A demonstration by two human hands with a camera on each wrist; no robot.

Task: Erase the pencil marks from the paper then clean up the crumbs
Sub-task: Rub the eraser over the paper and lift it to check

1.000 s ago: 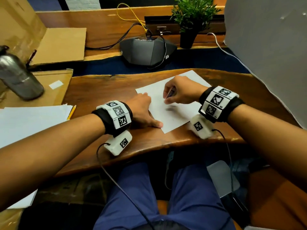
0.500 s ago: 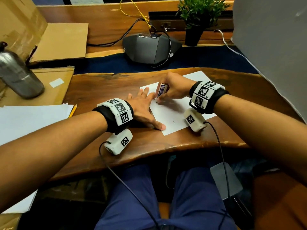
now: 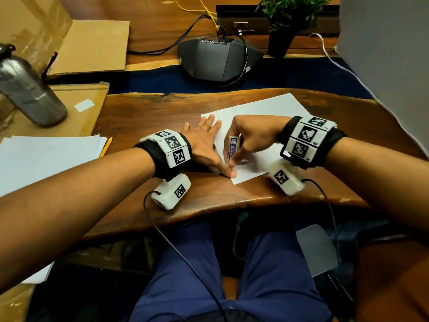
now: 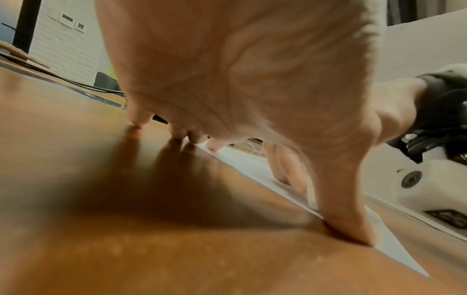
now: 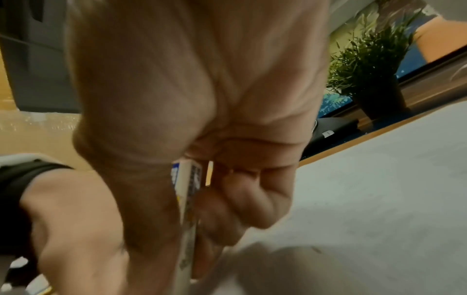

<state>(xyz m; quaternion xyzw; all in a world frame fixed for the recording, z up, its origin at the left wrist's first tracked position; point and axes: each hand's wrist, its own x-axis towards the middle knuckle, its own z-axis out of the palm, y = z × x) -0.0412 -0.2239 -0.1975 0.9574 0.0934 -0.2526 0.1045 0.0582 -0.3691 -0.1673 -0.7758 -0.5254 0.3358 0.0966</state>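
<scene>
A: We're at a dark wooden desk [image 3: 162,117] with a wavy front edge. Behind it sit a black conference speaker [image 3: 218,58], a potted plant [image 3: 285,22], flat cardboard [image 3: 92,47] and a steel bottle [image 3: 27,89] at far left.

B: Give me the count.

A: One sheet of paper [image 3: 262,110] under the hands, a separate paper stack [image 3: 46,156] at left with one yellow pencil [image 3: 105,147] beside it, one eraser [image 3: 232,147], two hands at work.

B: And the eraser's attitude?

A: Nearly upright, long axis running top to bottom, lower end down on the sheet near its left edge, printed sleeve facing the camera. The right hand [image 3: 253,135] has thumb and fingers curled round it, pinching it.

B: The left?

A: The left hand [image 3: 206,147] is flat, fingers straight and spread, thumb pressing the sheet's left edge by the near corner. Faint pencil lines show just right of the eraser tip.
</scene>
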